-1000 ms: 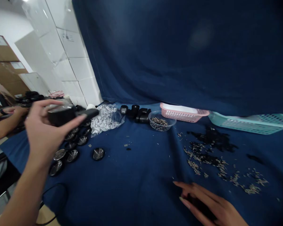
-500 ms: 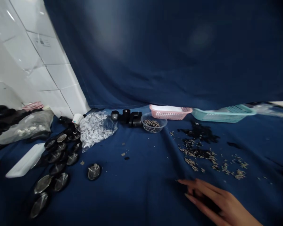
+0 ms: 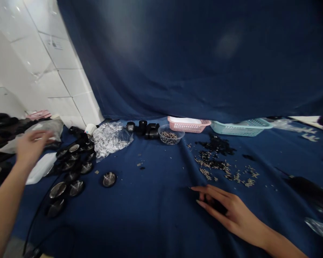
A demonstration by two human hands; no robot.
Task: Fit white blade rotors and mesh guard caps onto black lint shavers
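My left hand (image 3: 33,145) reaches over a clear plastic bag (image 3: 52,127) at the left; its fingers are stretched out but a little blurred, and no object shows in them. Below it lies a white tray-like piece (image 3: 41,168). Several round black parts with shiny, clear faces (image 3: 76,187) are grouped beside it, and a single one (image 3: 109,179) sits apart to the right. My right hand (image 3: 226,206) hovers low over the blue cloth (image 3: 150,215), index finger extended, thumb apart, the other fingers curled. Small screws (image 3: 204,173) lie scattered beyond it.
At the back are a bag of small white pieces (image 3: 107,139), black fittings (image 3: 150,130), a clear bowl of screws (image 3: 171,138), a pink basket (image 3: 188,126) and a turquoise basket (image 3: 242,129). Small black parts (image 3: 218,145) lie in a heap. A dark tool (image 3: 309,188) is at right.
My left hand has come in from the left edge to above the plastic bag. The view has shifted slightly; my right hand keeps the same pose over the cloth.
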